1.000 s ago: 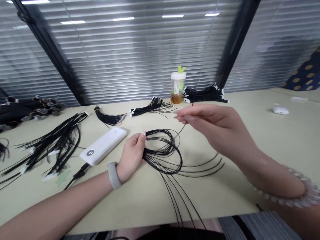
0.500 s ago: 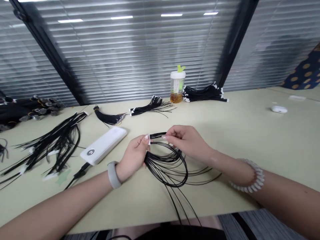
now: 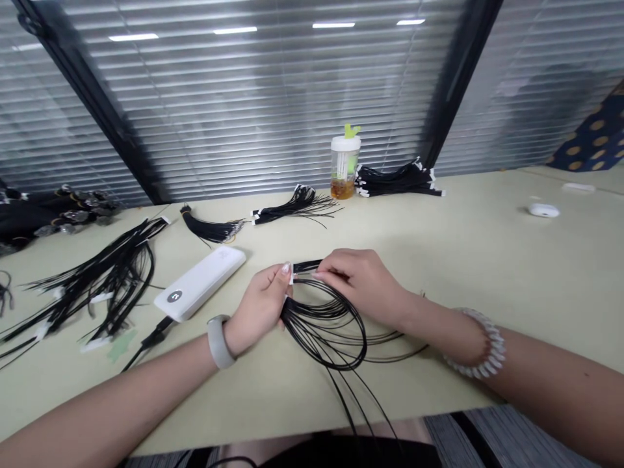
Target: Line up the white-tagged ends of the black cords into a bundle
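Observation:
A looped bundle of thin black cords (image 3: 336,325) lies on the pale table (image 3: 487,260) in front of me, its loose ends trailing off the near edge. My left hand (image 3: 260,305), with a grey wristband, is closed on the bundle where the strands gather, pinching it between thumb and fingers. My right hand (image 3: 363,283), with a beaded bracelet on the wrist, is closed too, pinching the cord ends (image 3: 307,266) just right of the left thumb. The two hands nearly touch.
A white power bank (image 3: 199,283) with a black cable lies left of my left hand. Piles of black cords (image 3: 112,273) spread at the left, with more bundles (image 3: 297,208) at the back. A clear bottle (image 3: 344,162) stands by the blinds. A small white object (image 3: 543,210) sits at the far right.
My right hand came down from above the table and toward the left, and now pinches the cord ends beside my left thumb. The left hand kept its hold.

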{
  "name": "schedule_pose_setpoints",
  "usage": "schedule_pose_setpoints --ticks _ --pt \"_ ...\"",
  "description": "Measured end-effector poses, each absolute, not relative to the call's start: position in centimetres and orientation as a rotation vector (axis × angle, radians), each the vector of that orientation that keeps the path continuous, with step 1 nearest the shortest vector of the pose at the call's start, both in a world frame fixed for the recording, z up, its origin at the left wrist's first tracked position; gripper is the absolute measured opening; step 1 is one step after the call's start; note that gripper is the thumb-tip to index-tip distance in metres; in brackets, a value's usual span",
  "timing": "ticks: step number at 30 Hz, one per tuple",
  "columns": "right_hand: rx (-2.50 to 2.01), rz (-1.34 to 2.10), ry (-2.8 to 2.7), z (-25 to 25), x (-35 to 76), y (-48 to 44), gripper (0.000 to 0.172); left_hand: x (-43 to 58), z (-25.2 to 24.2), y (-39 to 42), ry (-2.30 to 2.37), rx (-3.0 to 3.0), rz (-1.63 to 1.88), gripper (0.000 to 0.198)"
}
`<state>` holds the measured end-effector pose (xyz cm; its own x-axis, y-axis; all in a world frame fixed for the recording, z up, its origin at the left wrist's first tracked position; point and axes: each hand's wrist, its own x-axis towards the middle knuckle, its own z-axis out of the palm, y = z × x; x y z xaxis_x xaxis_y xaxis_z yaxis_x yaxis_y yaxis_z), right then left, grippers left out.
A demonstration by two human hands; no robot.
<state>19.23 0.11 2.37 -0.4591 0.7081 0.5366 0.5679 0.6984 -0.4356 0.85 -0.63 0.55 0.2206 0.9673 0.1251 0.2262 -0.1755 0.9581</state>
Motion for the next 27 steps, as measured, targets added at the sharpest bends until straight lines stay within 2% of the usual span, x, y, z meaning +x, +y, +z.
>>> schedule_pose_setpoints --ticks 6,10,20,25,27 --pt "-0.938 -0.071 -2.358 2.0 19.3 0.1 0.031 0.9 0.7 -0.7 1.128 1.635 1.02 0.047" --pt "-0.908 -0.139 -2.437 1.9 19.3 0.0 0.035 0.8 0.5 -0.7 1.111 1.653 0.986 0.047" --pt "-0.901 -0.044 -2.469 1.4 19.1 0.1 0.029 1.1 0.7 -1.0 1.15 1.679 0.984 0.044" --pt "-1.139 0.175 -2.306 2.4 19.4 0.4 0.012 1.2 0.7 -0.7 1.244 1.566 1.084 0.042" --pt "-1.193 0.231 -2.236 2.9 19.7 0.6 0.022 1.2 0.8 -0.6 1.276 1.523 1.146 0.041"
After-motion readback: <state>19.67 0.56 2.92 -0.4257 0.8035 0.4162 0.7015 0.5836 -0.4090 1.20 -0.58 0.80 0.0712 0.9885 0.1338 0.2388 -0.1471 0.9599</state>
